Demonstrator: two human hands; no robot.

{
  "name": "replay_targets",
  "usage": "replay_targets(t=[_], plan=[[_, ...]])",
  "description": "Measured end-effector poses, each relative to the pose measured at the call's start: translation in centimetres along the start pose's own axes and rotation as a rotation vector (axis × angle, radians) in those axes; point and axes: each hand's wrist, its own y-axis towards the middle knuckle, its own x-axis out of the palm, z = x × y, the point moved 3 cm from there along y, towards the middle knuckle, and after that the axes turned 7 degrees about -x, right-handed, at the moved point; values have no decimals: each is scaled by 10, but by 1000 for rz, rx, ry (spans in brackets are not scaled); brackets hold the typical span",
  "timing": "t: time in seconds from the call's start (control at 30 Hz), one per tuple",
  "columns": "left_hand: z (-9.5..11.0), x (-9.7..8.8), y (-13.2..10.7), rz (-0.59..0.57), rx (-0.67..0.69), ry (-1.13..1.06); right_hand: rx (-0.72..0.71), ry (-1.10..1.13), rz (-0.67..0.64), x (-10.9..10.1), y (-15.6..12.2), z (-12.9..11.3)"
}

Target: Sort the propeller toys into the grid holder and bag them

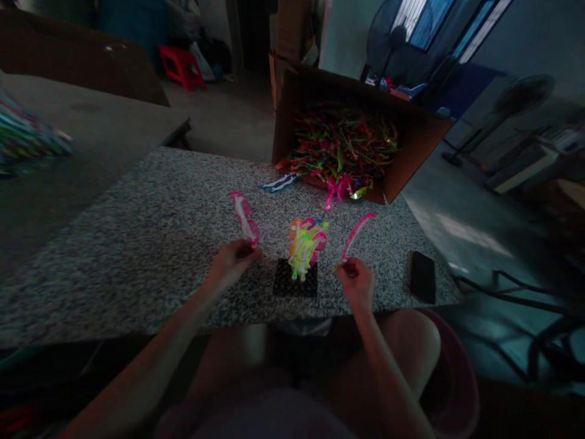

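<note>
My left hand (237, 258) pinches one end of a pink-and-white plastic piece with two rounded lobes, like a toy eyeglass front (245, 219), held up off the table. Between the thumb and fingers of my right hand (357, 281) is a thin, curved pink strip, like a glasses temple (356, 236). A colourful pile of similar plastic glasses (303, 247), yellow, pink and orange, sits between my hands. It rests partly over a small black pad (292, 286). Fine details of the pieces are blurred.
A cardboard box (418, 143) lies tipped toward me at the back, full of colourful plastic pieces (345, 137). Blue-and-white strips (280, 183) and pink pieces (337, 188) lie before it. A dark phone (423, 277) is at the right of the speckled table (137, 244).
</note>
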Motion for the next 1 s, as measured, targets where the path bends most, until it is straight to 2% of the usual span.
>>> replay_targets(t=[0.1,0.2,0.27,0.33,0.43,0.53,0.63,0.73,0.8,0.87,0.93,1.0], plan=[[-4,17,-50,-37,78,-259,28,298,-26,16,-49,-6],[1,41,-80,12,185,-232,58,356,-19,36,-67,-10],[6,54,-83,51,262,-172,51,311,-18,46,-65,-12],[9,63,-78,35,330,-111,29,244,-59,51,-60,-15],[10,68,-72,20,427,-22,-4,129,-104,54,-58,-18],[6,69,-75,50,505,36,-71,2,-82,55,-61,-20],[2,72,-79,50,525,56,-134,-118,-148,59,-58,-23],[2,76,-78,35,482,24,-132,-194,-288,64,-48,-27],[4,75,-74,-15,433,-21,-129,-177,-356,64,-43,-31],[6,69,-69,-131,363,-59,-139,-109,-402,59,-41,-36],[3,54,-57,-291,285,-67,-158,9,-482,47,-39,-35],[-7,32,-34,-462,210,-44,-165,124,-558,28,-28,-24]])
